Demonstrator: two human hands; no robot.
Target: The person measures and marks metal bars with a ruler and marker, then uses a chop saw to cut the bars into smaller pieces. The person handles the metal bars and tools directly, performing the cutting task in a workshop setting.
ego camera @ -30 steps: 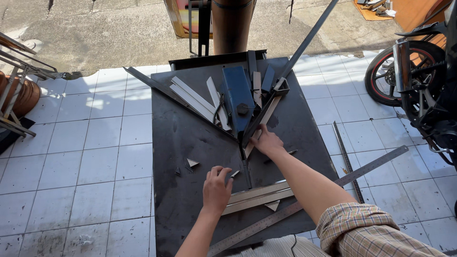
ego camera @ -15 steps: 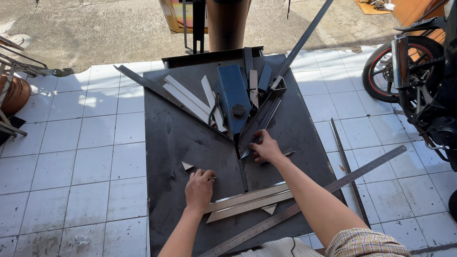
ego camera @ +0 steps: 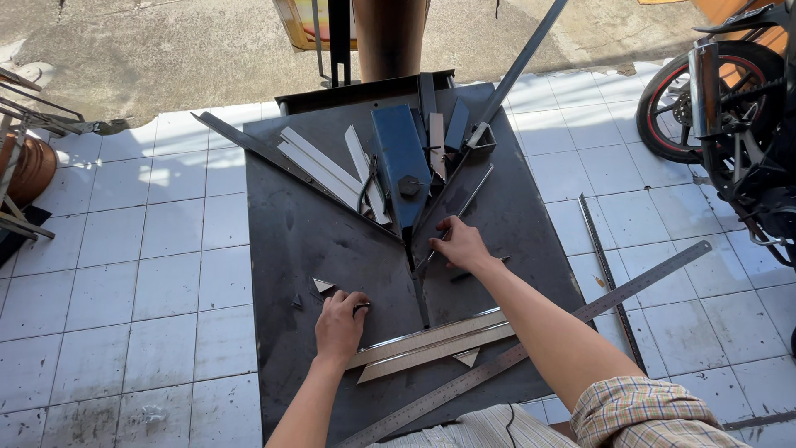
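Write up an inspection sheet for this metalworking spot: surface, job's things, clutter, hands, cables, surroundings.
Surface: dark steel plate lying on a white tiled floor, scuffed.
Job's things: two long pale metal strips side by side near the plate's front edge; a thin rod under the right hand.
Clutter: blue metal piece, pale offcut strips, small triangular offcuts, long steel ruler across the front corner.
Hands: left hand pressing on the plate at the strips' left end, a small dark item under the fingers; right hand resting on the rod.
Cables: nothing seen.
Surroundings: motorcycle at right, concrete ground beyond, second ruler on the tiles.
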